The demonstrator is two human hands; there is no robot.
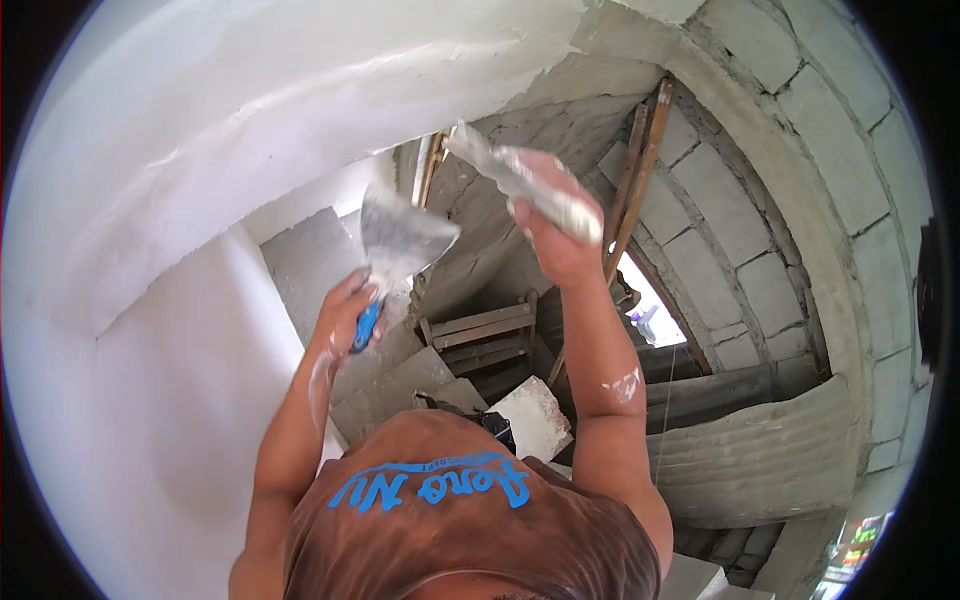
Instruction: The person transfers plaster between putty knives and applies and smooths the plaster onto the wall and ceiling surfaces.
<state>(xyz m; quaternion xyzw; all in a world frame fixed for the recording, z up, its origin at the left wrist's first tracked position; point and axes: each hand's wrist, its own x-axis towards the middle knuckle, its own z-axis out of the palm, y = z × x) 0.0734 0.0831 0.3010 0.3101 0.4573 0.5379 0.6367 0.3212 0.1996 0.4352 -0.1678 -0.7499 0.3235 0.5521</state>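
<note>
My left hand is closed around the blue handle of a wide putty knife. Its broad grey blade points upward and carries pale smears. Higher and to the right, my raised right hand grips a long, flat, plaster-smeared tool. That tool shows almost edge-on, so its exact kind is unclear; its far end points up and left toward the white plastered surface. The two tools are apart. White smears mark my fingers and both forearms.
Bare block wall curves along the right, with wooden poles leaning before it. Below are a wooden frame, a broken white slab and concrete steps. A smooth white wall stands at left.
</note>
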